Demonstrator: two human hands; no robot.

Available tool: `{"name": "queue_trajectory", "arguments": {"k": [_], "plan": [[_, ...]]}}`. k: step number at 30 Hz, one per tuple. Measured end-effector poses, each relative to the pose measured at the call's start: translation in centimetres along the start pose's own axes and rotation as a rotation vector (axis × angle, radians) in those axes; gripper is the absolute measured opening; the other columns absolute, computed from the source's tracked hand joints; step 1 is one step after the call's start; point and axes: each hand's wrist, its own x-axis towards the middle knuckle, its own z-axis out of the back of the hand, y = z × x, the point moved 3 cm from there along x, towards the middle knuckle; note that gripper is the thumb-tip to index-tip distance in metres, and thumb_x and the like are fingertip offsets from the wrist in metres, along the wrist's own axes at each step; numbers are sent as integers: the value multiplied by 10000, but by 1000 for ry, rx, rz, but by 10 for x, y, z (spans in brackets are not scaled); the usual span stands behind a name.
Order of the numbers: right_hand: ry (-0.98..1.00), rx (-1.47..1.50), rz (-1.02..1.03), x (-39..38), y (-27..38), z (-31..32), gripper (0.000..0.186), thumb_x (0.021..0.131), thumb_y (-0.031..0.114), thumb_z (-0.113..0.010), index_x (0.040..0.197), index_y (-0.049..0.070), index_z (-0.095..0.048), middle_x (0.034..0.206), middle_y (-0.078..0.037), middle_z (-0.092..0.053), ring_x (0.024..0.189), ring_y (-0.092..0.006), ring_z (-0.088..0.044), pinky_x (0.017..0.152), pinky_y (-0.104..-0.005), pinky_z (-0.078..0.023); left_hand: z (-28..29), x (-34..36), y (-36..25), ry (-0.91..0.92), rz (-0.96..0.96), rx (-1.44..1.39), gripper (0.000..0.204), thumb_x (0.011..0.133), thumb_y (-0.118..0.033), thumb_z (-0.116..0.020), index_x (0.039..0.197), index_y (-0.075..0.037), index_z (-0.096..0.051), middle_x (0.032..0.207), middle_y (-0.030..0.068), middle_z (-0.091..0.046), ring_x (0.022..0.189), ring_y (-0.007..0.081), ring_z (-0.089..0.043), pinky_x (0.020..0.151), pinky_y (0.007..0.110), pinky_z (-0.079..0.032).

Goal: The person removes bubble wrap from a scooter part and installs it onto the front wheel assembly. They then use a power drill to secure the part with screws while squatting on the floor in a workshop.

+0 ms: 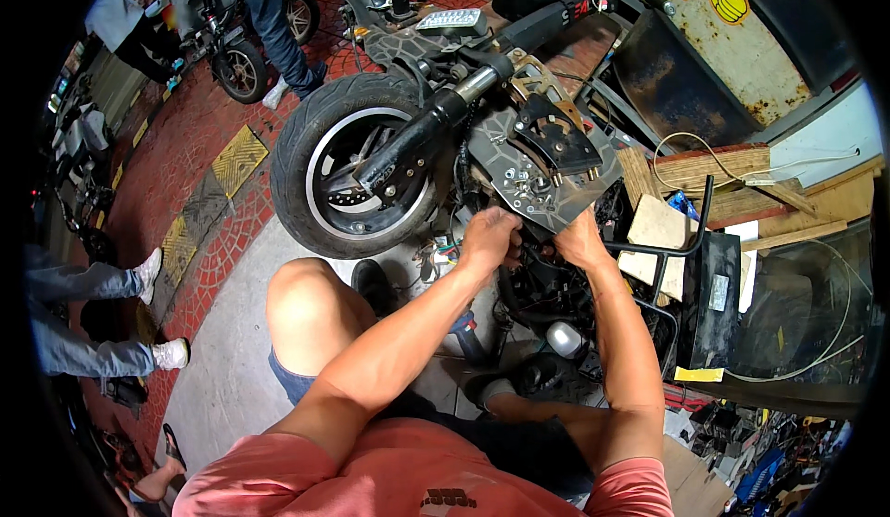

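Observation:
My left hand (493, 237) is curled at the lower edge of a grey patterned metal plate (517, 186) on a partly dismantled electric scooter; what its fingers grip is hidden. My right hand (578, 243) reaches under the plate's right corner, fingers out of sight. Small hardware (530, 183) and a black bracket (556, 137) lie on the plate. A black fork (431, 127) runs to the front wheel (301, 174) at upper left. Dark cables and parts (542, 294) crowd below my hands, and a tool with a blue-grey handle (464, 331) is on the ground between my feet.
At left, other people's legs (93, 350) and parked two-wheelers (236, 63) stand on red paving (185, 192). Rusty panels (742, 90), wooden boards (705, 169), a black rack (677, 253) and a dark panel (802, 304) crowd the right side, with heaped small parts (732, 452) beneath.

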Motion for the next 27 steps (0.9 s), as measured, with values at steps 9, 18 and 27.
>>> {"name": "queue_trajectory", "arguments": {"k": [9, 18, 27], "plan": [[-22, -58, 17, 0, 4, 1, 486, 816, 66, -709, 1290, 38, -608, 1280, -233, -614, 1309, -451, -464, 1153, -541, -240, -3, 1, 0, -31, -151, 58, 126, 994, -155, -630, 914, -60, -606, 775, 9, -608, 611, 126, -587, 507, 305, -537], [-37, -92, 55, 0, 3, 1, 474, 812, 69, -717, 1275, 47, -621, 1267, -221, -626, 1300, -440, -476, 1141, -529, -243, -2, 1, -2, 2, -111, 55, 107, 962, -120, -673, 932, -49, -598, 775, 18, -602, 619, 126, -594, 518, 314, -555], [-46, -99, 63, 0, 1, 1, 437, 824, 84, -712, 1251, 51, -627, 1233, -212, -642, 1267, -437, -502, 1119, -540, -267, 1, 1, -2, 27, -60, 7, 130, 963, -129, -677, 918, -34, -601, 764, 15, -595, 624, 121, -588, 538, 325, -575]]}}
